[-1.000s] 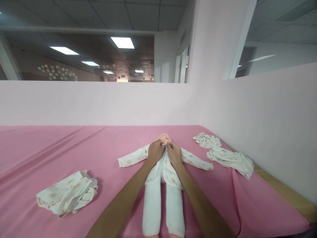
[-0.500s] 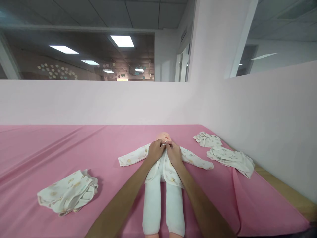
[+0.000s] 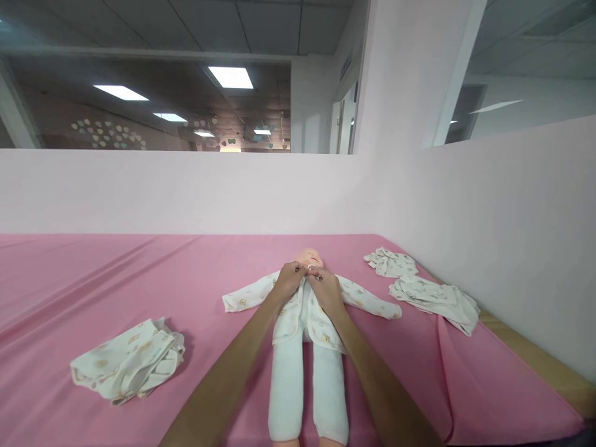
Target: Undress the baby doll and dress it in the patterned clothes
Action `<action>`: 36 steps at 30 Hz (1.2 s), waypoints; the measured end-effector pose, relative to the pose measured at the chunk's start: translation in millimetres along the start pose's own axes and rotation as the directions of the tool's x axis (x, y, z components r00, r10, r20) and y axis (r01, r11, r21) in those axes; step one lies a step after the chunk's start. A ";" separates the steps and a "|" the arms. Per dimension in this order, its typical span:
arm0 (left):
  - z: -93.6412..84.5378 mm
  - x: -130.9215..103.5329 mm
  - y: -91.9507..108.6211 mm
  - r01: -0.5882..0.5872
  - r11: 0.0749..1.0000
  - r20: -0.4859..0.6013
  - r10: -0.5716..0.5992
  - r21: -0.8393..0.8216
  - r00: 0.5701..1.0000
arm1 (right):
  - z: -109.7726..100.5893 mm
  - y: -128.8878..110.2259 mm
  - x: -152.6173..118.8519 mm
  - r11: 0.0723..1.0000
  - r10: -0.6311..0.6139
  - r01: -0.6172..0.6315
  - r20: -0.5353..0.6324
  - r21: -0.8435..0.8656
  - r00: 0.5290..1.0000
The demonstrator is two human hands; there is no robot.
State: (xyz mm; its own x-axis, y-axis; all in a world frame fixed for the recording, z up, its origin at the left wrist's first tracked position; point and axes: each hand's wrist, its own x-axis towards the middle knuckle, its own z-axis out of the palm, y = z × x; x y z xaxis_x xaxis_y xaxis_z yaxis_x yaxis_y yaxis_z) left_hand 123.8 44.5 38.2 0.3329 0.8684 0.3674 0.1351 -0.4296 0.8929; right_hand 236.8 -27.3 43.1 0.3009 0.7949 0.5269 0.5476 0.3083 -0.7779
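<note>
A doll [image 3: 309, 255] lies on its back on the pink sheet, its head toward the wall. It wears a white jacket [image 3: 287, 323] with small prints, open down the front, and white trousers [image 3: 286, 385]. The jacket's sleeves are spread out to both sides. At the doll's neck, my left hand [image 3: 291, 277] is closed in a pinch on a thin white tie. Close against it, my right hand [image 3: 325, 287] also pinches the tie, just below the doll's chin. The fingertips partly hide the tie and the collar.
A crumpled printed white cloth [image 3: 130, 361] lies at the left on the pink sheet [image 3: 200, 323]. Two more bundles, a smaller one [image 3: 391, 262] and a larger one [image 3: 435, 299], lie at the right near the white wall [image 3: 186, 192].
Both hands have shifted slightly at the doll's neck, the left one a little up and to the left. The doll and the cloths lie as before.
</note>
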 end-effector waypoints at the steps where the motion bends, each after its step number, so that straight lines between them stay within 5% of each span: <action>1: 0.0 1.0 -0.4 0.001 1.000 -0.002 -0.001 -0.003 1.000 | 0.4 0.4 -0.3 1.000 0.010 -0.010 -0.004 -0.001 1.000; 8: 0.7 2.7 -1.5 0.043 0.999 -0.021 -0.043 -0.007 0.999 | 6.1 4.0 0.1 0.995 0.067 -0.062 -0.059 0.080 0.996; 20: -2.2 0.9 -5.2 0.096 0.993 0.058 -0.091 -0.074 0.994 | 3.7 5.7 1.8 0.999 0.037 -0.038 -0.039 -0.031 0.999; 26: -2.1 -2.7 1.8 0.076 0.996 0.012 -0.076 -0.052 0.997 | 4.5 7.8 1.7 0.996 0.015 -0.020 -0.053 -0.089 0.998; 36: -16.3 -41.0 26.0 -0.077 0.871 0.052 0.059 0.485 0.997 | -1.3 1.7 -7.5 0.973 0.034 -0.054 -0.090 -0.226 0.995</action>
State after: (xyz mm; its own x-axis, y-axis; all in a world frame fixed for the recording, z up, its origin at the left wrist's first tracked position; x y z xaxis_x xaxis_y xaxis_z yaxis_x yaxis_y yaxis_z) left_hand 98.4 1.7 50.5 0.3880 0.8274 0.4060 0.5444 -0.5612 0.6234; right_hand 236.5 -33.4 38.2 0.3884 0.7548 0.5286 0.6930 0.1388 -0.7074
